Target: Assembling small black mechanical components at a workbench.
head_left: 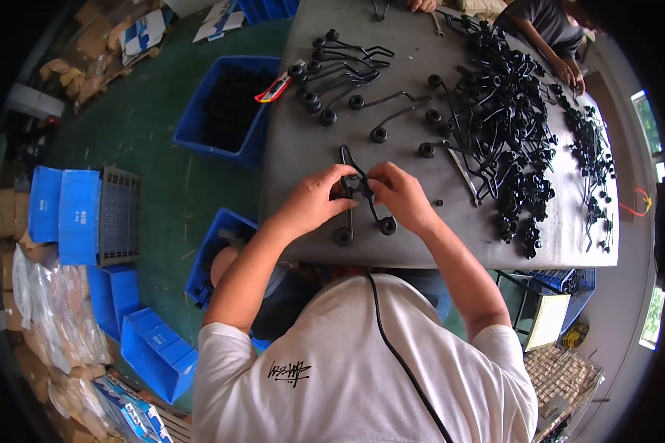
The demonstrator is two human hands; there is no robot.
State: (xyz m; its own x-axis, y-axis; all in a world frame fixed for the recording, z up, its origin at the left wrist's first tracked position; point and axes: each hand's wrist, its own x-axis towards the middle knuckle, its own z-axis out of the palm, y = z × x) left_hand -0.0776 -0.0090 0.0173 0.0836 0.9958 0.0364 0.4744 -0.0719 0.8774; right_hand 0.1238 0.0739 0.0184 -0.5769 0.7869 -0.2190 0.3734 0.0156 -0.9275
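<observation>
The desk [307,151] supports the work near its near edge, left of the midpoint. The bent black part [373,207] is held just above the surface there; two lower legs extend toward the near edge, each ending in a round bushing [388,225]. Whether it is one piece or two cannot be determined. The left hand [312,198] has its grip clamped on the part, thumb opposing fingers. The right hand [404,196] has its grip clamped on the same part, from the right side. A small black piece [440,202] lies just beside the right hand. A long metal tool [462,172] lies beside the large heap of black rods [513,125], toward the right edge. A utility knife [275,87] overhangs the left edge, beside a row of bent rods [343,74].
</observation>
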